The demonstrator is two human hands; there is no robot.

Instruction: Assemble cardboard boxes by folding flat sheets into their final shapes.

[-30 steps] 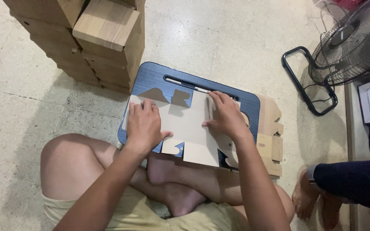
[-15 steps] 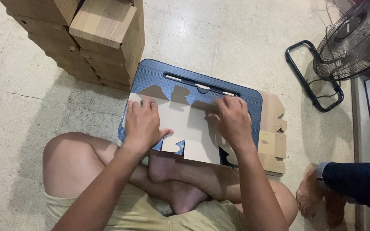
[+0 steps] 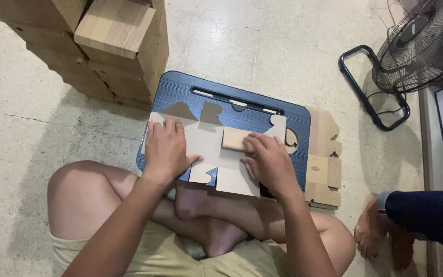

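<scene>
A: Pale speckled stone floor (image 3: 262, 46), person sitting cross-legged, blue lap tray (image 3: 180, 87) across the knees. Hands?

B: Left hand (image 3: 166, 150) flat, fingers spread, palm pressing the left part of a flat die-cut cardboard blank (image 3: 208, 146) onto the tray. Grips nothing, just pins it.

A: Right?

B: Right hand (image 3: 268, 163) fingers curled down on the blank's right part, touching a folded-up tan flap (image 3: 234, 137) at the fingertips. Can't tell if it's pinching the flap or only pushing.

A: Blank's position?

B: Middle of the tray, near edge overhanging toward the legs. Grey-beige, notched tabs at top.

A: Around it?

B: More tan flat blanks (image 3: 323, 159) stacked on the floor just right of the tray. Stack of plain brown folded boxes (image 3: 114, 41) upper left. Black floor fan (image 3: 421, 46) upper right. Another person's dark sleeve (image 3: 431, 215) at right edge.
</scene>
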